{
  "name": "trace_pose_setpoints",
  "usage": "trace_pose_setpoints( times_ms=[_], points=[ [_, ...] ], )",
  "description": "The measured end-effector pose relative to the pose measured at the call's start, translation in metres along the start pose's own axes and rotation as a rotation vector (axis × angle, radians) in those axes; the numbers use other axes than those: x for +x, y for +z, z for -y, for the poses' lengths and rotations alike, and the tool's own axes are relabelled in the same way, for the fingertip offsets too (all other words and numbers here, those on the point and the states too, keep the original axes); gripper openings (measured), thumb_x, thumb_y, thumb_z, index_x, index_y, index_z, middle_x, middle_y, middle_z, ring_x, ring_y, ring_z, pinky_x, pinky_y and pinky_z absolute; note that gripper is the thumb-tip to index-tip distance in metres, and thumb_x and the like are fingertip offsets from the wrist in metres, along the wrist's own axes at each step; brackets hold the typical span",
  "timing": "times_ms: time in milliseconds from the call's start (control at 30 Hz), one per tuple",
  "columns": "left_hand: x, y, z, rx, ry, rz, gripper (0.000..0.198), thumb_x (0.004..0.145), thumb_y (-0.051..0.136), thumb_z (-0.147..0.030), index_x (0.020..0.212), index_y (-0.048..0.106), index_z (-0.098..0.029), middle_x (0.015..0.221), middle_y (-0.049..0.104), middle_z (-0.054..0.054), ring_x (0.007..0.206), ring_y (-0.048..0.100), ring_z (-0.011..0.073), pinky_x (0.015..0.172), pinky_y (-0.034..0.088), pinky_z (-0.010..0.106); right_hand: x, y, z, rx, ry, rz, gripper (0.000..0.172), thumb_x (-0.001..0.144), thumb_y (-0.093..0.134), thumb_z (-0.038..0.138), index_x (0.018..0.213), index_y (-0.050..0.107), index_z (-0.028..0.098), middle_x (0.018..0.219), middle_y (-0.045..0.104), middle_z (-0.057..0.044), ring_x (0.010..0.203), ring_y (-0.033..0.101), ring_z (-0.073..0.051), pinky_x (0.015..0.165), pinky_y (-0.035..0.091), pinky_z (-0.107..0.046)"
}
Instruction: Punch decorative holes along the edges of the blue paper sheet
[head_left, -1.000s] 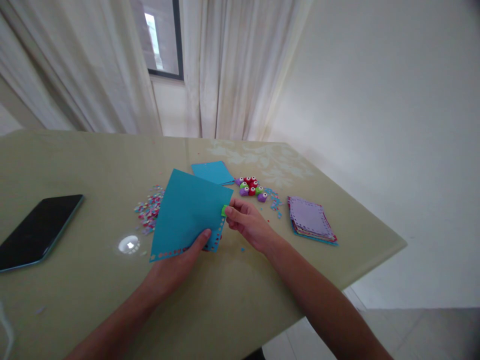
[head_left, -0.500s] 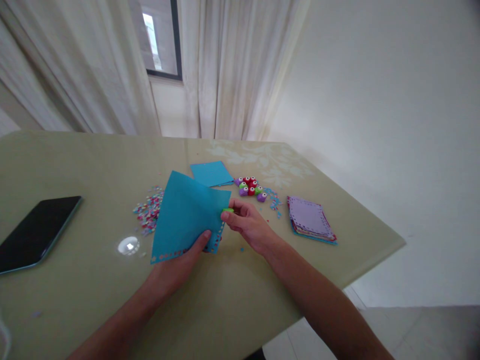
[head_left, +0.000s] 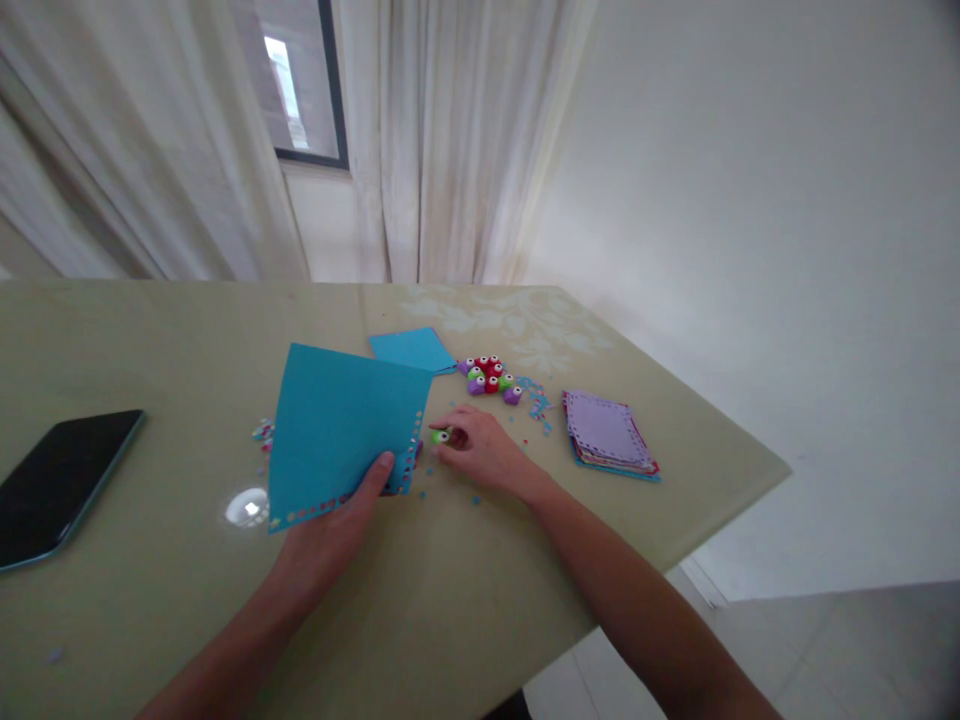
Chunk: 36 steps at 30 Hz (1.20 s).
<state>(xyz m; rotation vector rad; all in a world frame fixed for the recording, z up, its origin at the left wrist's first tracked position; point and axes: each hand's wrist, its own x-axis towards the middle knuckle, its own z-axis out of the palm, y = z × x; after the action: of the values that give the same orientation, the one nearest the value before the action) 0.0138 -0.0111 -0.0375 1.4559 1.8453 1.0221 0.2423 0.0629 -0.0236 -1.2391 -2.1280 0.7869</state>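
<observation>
A blue paper sheet point(head_left: 345, 405) is held up over the table, its lower and right edges lined with punched holes. My left hand point(head_left: 349, 510) grips its lower edge, thumb in front and fingers hidden behind. Just off the sheet's right edge, my right hand point(head_left: 480, 445) pinches a small green paper punch point(head_left: 441, 437) with an eye on it. The punch and the sheet are apart. Behind my right hand stands a cluster of red, purple and green paper punches point(head_left: 491, 378) with similar eyes.
Blue sheets point(head_left: 412, 347) lie toward the back. At the right sits a stack of punched paper squares point(head_left: 611, 430), lilac on top. Paper bits point(head_left: 538, 400) lie beside the punches, and more confetti point(head_left: 262, 434) shows behind the held sheet. A dark tablet point(head_left: 64, 480) rests at the left.
The green punch has come off the sheet's right edge, still in my right hand. The sheet has shifted left and looks flatter to the camera. The whole view has turned slightly.
</observation>
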Motion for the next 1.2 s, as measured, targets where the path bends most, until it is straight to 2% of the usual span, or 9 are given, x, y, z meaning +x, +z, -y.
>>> trace_pose_setpoints(
  times_ms=[100, 267, 367, 533, 667, 767, 833, 1000, 1200],
  points=[
    [-0.001, 0.001, 0.001, 0.014, -0.043, -0.049, 0.073, 0.092, 0.066, -0.06, 0.156, 0.058, -0.026, 0.169, 0.053, 0.01, 0.169, 0.022, 0.0351, 0.139, 0.008, 0.051, 0.003, 0.0, -0.003, 0.052, -0.009, 0.02, 0.028, 0.101, 0.071, 0.033, 0.126, 0.077, 0.024, 0.117, 0.076, -0.009, 0.089, 0.069, -0.02, 0.086, 0.053, -0.035],
    [-0.004, 0.004, -0.005, -0.006, -0.08, -0.114, 0.084, 0.09, 0.06, -0.064, 0.159, 0.051, -0.018, 0.174, 0.045, 0.014, 0.168, 0.027, 0.0369, 0.139, 0.011, 0.051, 0.005, -0.042, -0.023, -0.371, 0.166, -0.407, 0.027, 0.103, 0.057, 0.018, 0.125, 0.073, 0.018, 0.127, 0.072, -0.015, 0.118, 0.065, -0.028, 0.108, 0.048, -0.043],
    [-0.005, 0.003, -0.011, -0.039, -0.07, -0.112, 0.084, 0.087, 0.06, -0.064, 0.156, 0.053, -0.015, 0.173, 0.045, 0.017, 0.167, 0.028, 0.0388, 0.139, 0.009, 0.054, 0.001, -0.062, -0.039, -0.576, 0.309, -0.334, 0.036, 0.096, 0.062, 0.012, 0.131, 0.07, 0.014, 0.13, 0.071, -0.019, 0.121, 0.064, -0.033, 0.109, 0.047, -0.045],
    [-0.005, 0.0, -0.017, -0.042, -0.093, -0.11, 0.083, 0.085, 0.06, -0.067, 0.151, 0.058, -0.018, 0.17, 0.05, 0.015, 0.166, 0.03, 0.0391, 0.14, 0.012, 0.052, -0.001, -0.065, -0.043, -0.569, 0.332, -0.287, 0.035, 0.091, 0.066, 0.014, 0.125, 0.074, 0.016, 0.121, 0.073, -0.017, 0.111, 0.067, -0.032, 0.102, 0.05, -0.043],
    [-0.005, 0.002, -0.015, -0.026, -0.076, -0.117, 0.077, 0.084, 0.06, -0.065, 0.146, 0.062, -0.02, 0.164, 0.058, 0.014, 0.163, 0.037, 0.0377, 0.139, 0.013, 0.05, 0.001, -0.06, -0.022, -0.022, 0.232, -0.361, 0.024, 0.088, 0.071, 0.026, 0.111, 0.077, 0.022, 0.11, 0.074, -0.009, 0.094, 0.067, -0.024, 0.09, 0.054, -0.039],
    [-0.006, 0.003, -0.013, -0.046, -0.073, -0.108, 0.08, 0.086, 0.06, -0.067, 0.15, 0.059, -0.019, 0.167, 0.054, 0.015, 0.164, 0.035, 0.0369, 0.139, 0.017, 0.051, 0.001, -0.046, 0.0, 0.716, 0.198, -0.247, 0.028, 0.08, 0.084, 0.037, 0.102, 0.075, 0.024, 0.097, 0.073, -0.002, 0.08, 0.065, -0.017, 0.078, 0.054, -0.032],
    [-0.007, 0.003, -0.013, -0.053, -0.087, -0.095, 0.081, 0.085, 0.062, -0.066, 0.151, 0.057, -0.019, 0.169, 0.052, 0.016, 0.166, 0.033, 0.0363, 0.138, 0.017, 0.052, 0.0, -0.033, 0.014, 0.943, 0.259, -0.169, 0.036, 0.074, 0.093, 0.042, 0.1, 0.075, 0.023, 0.092, 0.072, 0.0, 0.073, 0.064, -0.013, 0.07, 0.051, -0.028],
    [-0.008, 0.001, -0.017, -0.056, -0.127, -0.063, 0.079, 0.082, 0.062, -0.064, 0.146, 0.06, -0.017, 0.166, 0.054, 0.02, 0.164, 0.035, 0.04, 0.138, 0.018, 0.056, -0.002, -0.01, 0.029, 1.067, 0.31, -0.049, 0.052, 0.072, 0.097, 0.062, 0.091, 0.074, 0.02, 0.083, 0.07, 0.0, 0.062, 0.058, -0.009, 0.061, 0.046, -0.025],
    [-0.01, 0.0, -0.02, -0.065, -0.083, -0.08, 0.08, 0.081, 0.064, -0.061, 0.147, 0.06, -0.015, 0.167, 0.053, 0.021, 0.162, 0.039, 0.04, 0.138, 0.019, 0.054, -0.002, -0.008, 0.03, 1.034, 0.285, -0.053, 0.056, 0.07, 0.096, 0.067, 0.087, 0.072, 0.02, 0.079, 0.068, 0.001, 0.062, 0.056, -0.01, 0.06, 0.043, -0.026]
  ],
)
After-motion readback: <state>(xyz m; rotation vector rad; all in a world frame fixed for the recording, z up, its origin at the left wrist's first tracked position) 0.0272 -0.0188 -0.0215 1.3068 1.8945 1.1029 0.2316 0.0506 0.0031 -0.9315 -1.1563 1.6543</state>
